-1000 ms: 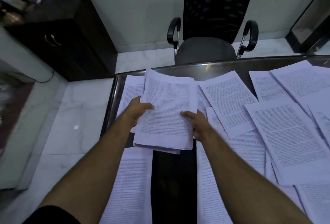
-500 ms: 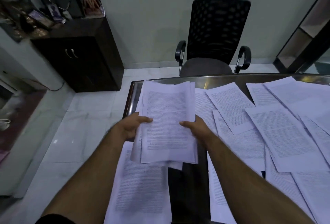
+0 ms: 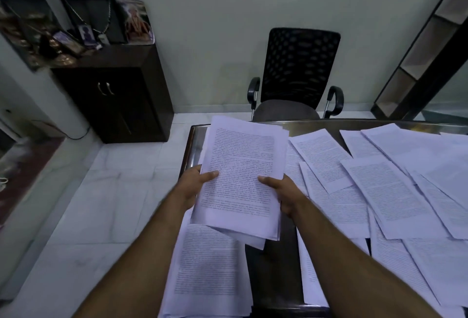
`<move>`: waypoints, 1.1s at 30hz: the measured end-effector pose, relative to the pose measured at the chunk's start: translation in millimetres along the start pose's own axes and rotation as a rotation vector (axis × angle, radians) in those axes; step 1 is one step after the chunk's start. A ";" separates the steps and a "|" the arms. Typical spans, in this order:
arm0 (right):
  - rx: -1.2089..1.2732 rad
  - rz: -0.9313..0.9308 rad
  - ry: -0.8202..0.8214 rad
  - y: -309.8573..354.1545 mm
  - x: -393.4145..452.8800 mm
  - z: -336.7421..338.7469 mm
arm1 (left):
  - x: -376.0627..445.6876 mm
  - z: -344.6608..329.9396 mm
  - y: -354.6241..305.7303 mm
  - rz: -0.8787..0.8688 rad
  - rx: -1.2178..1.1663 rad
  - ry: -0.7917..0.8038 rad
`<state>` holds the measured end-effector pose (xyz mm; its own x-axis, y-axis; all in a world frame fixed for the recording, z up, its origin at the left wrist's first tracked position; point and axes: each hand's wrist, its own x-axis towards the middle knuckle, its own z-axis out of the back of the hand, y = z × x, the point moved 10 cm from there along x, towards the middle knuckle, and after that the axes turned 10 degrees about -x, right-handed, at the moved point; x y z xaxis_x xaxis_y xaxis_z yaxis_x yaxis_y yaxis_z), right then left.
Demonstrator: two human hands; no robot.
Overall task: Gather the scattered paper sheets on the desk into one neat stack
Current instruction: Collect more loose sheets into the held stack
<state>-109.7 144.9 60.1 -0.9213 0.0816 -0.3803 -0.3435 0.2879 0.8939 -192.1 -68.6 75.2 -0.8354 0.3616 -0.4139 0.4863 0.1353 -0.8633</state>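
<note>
I hold a bundle of printed paper sheets [image 3: 243, 173] lifted above the left end of the dark desk [image 3: 274, 262]. My left hand [image 3: 196, 186] grips its left edge, thumb on top. My right hand [image 3: 281, 192] grips its right edge the same way. The bundle's lower edges are uneven, with sheets sticking out below. Several loose printed sheets [image 3: 385, 191] lie scattered and overlapping across the desk to the right. Another sheet [image 3: 207, 267] lies on the desk under my left forearm.
A black mesh office chair [image 3: 296, 82] stands beyond the desk's far edge. A dark wooden cabinet [image 3: 114, 95] with framed pictures on top is at the left wall. Shelving [image 3: 425, 46] runs along the right. White marble floor [image 3: 101, 203] lies left of the desk.
Both hands have raised the bundle off the desk and tilted it more upright. The camera view has lifted, showing more of the wall and chair.
</note>
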 end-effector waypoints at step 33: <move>-0.240 -0.094 0.023 27.1 15.4 60.2 | -8.3 -63.4 11.1 -0.150 -0.095 -0.189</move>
<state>-122.2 211.4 64.2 -0.8862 0.0428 -0.4614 -0.4588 0.0584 0.8866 -163.6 -11.6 87.4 -0.9288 0.1531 -0.3376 0.3676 0.2636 -0.8918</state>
